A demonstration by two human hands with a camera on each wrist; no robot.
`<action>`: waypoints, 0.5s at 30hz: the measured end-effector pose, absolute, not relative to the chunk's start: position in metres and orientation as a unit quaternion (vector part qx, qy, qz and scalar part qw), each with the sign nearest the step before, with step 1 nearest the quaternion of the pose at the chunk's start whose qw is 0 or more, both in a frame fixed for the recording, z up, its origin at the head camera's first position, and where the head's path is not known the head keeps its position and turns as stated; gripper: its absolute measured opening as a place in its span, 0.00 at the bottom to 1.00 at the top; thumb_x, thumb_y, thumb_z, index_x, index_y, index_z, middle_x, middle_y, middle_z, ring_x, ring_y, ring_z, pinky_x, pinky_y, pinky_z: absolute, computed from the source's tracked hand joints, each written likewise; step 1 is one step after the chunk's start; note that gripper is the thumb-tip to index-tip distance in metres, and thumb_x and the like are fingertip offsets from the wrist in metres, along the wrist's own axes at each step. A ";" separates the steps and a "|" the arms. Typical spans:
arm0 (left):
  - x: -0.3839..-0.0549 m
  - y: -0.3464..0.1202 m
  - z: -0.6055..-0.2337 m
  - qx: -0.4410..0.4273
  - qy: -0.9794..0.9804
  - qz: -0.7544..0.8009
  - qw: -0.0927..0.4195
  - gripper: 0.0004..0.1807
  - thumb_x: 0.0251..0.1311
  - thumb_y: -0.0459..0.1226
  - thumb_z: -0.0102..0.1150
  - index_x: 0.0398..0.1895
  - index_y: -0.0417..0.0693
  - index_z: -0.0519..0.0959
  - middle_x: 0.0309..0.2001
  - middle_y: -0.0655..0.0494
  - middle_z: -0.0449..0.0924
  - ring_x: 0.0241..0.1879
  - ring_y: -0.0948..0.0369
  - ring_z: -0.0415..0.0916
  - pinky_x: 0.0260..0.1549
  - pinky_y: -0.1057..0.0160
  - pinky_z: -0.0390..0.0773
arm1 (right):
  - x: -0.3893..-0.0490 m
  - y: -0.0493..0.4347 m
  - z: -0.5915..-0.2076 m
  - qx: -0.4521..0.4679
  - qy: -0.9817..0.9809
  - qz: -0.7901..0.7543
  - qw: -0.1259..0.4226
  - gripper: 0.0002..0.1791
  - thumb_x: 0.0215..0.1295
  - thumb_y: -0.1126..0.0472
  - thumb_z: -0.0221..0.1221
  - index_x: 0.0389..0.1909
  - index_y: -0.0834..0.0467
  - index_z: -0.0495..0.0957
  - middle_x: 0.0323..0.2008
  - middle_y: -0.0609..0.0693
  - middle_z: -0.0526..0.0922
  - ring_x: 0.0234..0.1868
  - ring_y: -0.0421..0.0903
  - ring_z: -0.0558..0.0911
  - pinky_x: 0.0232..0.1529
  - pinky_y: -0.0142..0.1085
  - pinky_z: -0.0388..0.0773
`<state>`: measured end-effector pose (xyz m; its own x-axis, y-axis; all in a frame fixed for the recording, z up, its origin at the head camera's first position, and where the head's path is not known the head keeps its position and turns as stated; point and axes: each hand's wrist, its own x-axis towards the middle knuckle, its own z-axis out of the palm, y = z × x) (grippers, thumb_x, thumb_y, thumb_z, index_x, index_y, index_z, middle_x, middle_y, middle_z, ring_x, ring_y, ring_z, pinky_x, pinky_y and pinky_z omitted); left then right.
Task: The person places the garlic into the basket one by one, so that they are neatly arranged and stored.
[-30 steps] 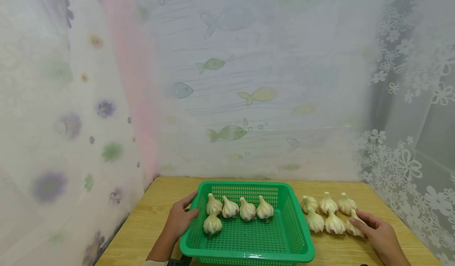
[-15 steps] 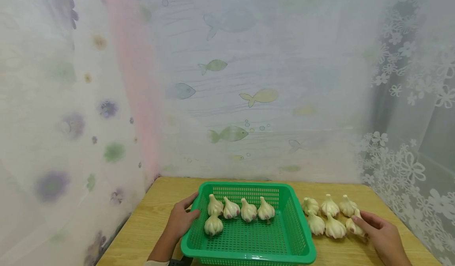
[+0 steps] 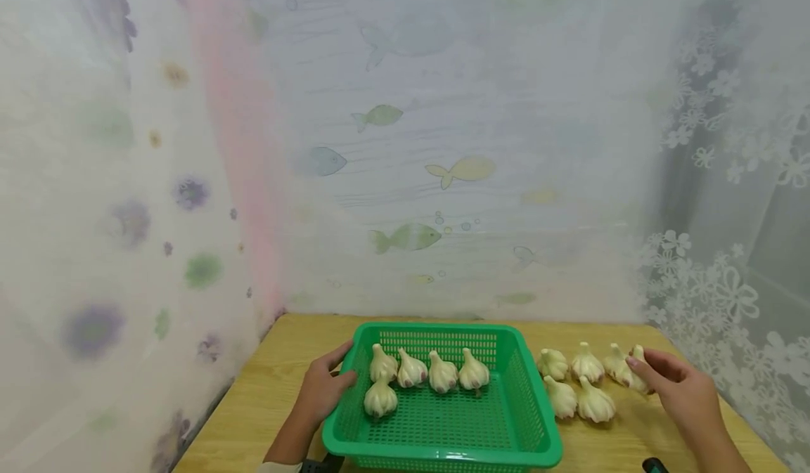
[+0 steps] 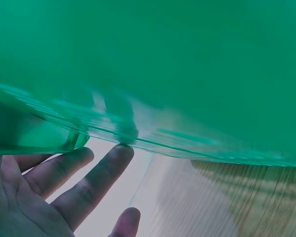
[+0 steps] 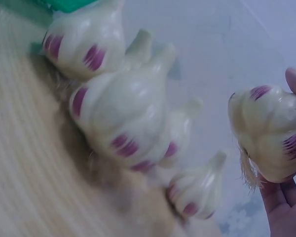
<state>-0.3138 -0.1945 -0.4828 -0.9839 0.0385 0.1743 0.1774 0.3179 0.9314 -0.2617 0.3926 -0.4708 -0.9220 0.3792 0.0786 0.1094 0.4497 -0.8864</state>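
A garlic bulb [image 3: 639, 378], white with purple streaks and a tuft of roots, is held between the thumb and fingers of my right hand [image 3: 686, 389]. The right wrist view shows this bulb raised off the table. My left hand [image 3: 321, 389] grips the left rim of a green plastic basket [image 3: 443, 453], its thumb over the edge; in the left wrist view its fingers [image 4: 96, 185] reach under the rim against the slotted wall. Inside the basket several garlic bulbs [image 3: 442, 372] stand in a back row, with one bulb [image 3: 380, 399] in front at the left.
Right of the basket, several more garlic bulbs [image 3: 596, 404] stand on the wooden table [image 3: 253, 403]. A small dark object [image 3: 654, 465] shows at the bottom edge near the right forearm. Patterned curtains [image 3: 474, 262] hang behind and on both sides.
My right hand has lifted the front right garlic bulb off the table and moved it slightly back. The left hand and the basket stay where they were.
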 end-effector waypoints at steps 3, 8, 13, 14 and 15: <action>-0.313 -0.193 -0.482 -0.063 -0.808 -0.582 0.060 0.38 0.59 0.32 0.59 0.77 0.50 0.69 0.75 0.37 0.67 0.62 0.39 0.78 0.36 0.58 0.82 | -0.264 0.386 -0.461 -0.104 -0.843 0.505 0.152 0.43 0.66 0.36 0.63 0.70 0.63 0.73 0.38 0.19 0.78 0.37 0.26 0.79 0.36 0.34 0.81; -0.311 -0.193 -0.481 -0.060 -0.806 -0.586 0.059 0.38 0.59 0.32 0.59 0.78 0.50 0.68 0.75 0.37 0.66 0.63 0.38 0.78 0.36 0.58 0.82 | -0.270 0.373 -0.449 -0.048 -0.848 0.498 0.174 0.36 0.69 0.40 0.63 0.67 0.62 0.76 0.41 0.22 0.81 0.37 0.33 0.82 0.35 0.36 0.81; -0.312 -0.192 -0.481 -0.063 -0.806 -0.586 0.057 0.38 0.60 0.32 0.58 0.78 0.50 0.68 0.75 0.37 0.66 0.63 0.38 0.78 0.36 0.58 0.81 | -0.275 0.361 -0.436 -0.006 -0.858 0.479 0.187 0.33 0.70 0.42 0.63 0.65 0.61 0.78 0.42 0.23 0.82 0.37 0.36 0.83 0.36 0.38 0.82; -0.313 -0.192 -0.481 -0.064 -0.806 -0.586 0.056 0.39 0.60 0.32 0.58 0.78 0.50 0.68 0.75 0.37 0.66 0.63 0.38 0.78 0.36 0.58 0.81 | -0.276 0.359 -0.433 0.001 -0.859 0.475 0.191 0.32 0.70 0.42 0.63 0.65 0.62 0.78 0.41 0.24 0.82 0.37 0.36 0.83 0.36 0.38 0.82; -0.313 -0.192 -0.481 -0.065 -0.806 -0.585 0.056 0.39 0.59 0.32 0.58 0.78 0.50 0.68 0.75 0.37 0.66 0.63 0.38 0.78 0.36 0.58 0.81 | -0.277 0.357 -0.430 0.007 -0.861 0.470 0.195 0.32 0.70 0.43 0.63 0.65 0.62 0.78 0.41 0.24 0.82 0.37 0.36 0.83 0.35 0.37 0.82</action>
<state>-0.3134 -0.1919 -0.4814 -0.9852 0.0401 0.1668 0.1710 0.3067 0.9363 -0.2770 0.3568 -0.4300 -0.9235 0.1723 0.3427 -0.1954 0.5574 -0.8069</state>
